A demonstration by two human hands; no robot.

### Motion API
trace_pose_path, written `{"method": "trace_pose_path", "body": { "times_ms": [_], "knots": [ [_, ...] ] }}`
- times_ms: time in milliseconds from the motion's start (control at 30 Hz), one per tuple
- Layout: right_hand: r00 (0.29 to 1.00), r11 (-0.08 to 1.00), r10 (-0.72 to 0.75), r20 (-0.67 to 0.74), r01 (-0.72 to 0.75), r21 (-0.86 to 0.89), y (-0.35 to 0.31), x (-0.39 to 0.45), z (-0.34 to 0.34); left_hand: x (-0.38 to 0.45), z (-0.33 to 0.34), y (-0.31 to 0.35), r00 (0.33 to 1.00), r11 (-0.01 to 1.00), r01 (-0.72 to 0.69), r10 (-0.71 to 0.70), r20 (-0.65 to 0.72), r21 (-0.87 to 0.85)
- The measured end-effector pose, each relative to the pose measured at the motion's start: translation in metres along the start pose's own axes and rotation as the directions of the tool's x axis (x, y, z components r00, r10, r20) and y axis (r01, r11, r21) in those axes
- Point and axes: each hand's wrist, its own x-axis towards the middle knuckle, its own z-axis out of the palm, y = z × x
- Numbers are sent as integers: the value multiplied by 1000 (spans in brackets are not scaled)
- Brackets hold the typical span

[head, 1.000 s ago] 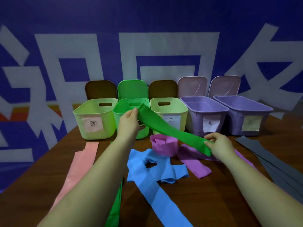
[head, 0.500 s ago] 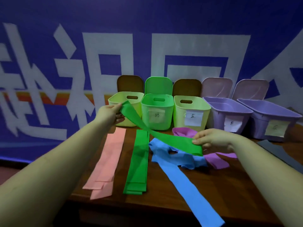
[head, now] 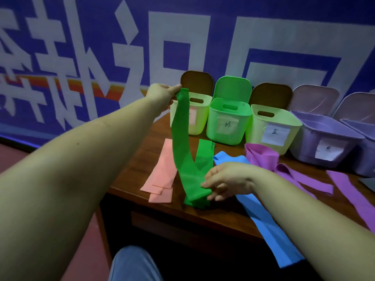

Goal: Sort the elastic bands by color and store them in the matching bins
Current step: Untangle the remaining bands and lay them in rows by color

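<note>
Both hands have swung the green band [head: 182, 151] leftward: the left hand [head: 162, 94] pinches its top end high beside the yellow-green bin [head: 199, 118], while the right hand [head: 225, 179] pinches its lower end just above the folded green band [head: 204, 157] lying on the surface [head: 213, 216].

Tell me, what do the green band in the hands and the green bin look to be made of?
The green band looks like thin, matte rubbery sheet, perhaps latex: it droops limply between the left hand and the right hand. The green bin looks like smooth moulded plastic with a slight sheen, stiff walls and a cut-out handle.
</note>
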Motion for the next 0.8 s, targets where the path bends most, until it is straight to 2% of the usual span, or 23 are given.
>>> {"method": "trace_pose_path", "body": {
  "times_ms": [67, 167, 267, 367, 433, 500, 567, 667, 800],
  "knots": [
    [995, 984, -48, -91, 32, -173, 5, 7, 10, 1, 4, -3, 1000, 1000, -22, 22, 21, 5],
    [945, 825, -199, -258, 20, -565, 11, 15, 16, 2, 10, -11, 997, 999, -50, 50, 63, 5],
    [932, 727, -226, -283, -32, -686, 15, 14, 18, 0, 16, -15, 990, 997, -74, 70, 119, 24],
    [917, 767, -221, -332, -47, -640, 10, 12, 9, -1, 21, -16, 978, 994, -103, 94, 184, 39],
    [862, 868, -265, -433, 17, -497, 4, 14, -2, -1, 24, -14, 968, 994, -110, 103, 229, 17],
    [784, 925, -310, -538, 118, -360, -6, 16, -13, -1, 27, -13, 956, 993, -120, 116, 269, 0],
    [739, 933, -353, -573, 231, -276, -20, 18, -24, 1, 32, -11, 944, 991, -135, 129, 305, 0],
    [739, 920, -375, -560, 371, -126, -43, 22, -34, 4, 41, -8, 923, 989, -145, 128, 364, 19],
    [714, 926, -351, -606, 363, -108, -54, 42, -46, 13, 51, -7, 908, 987, -155, 124, 400, 44]
  ]
}}
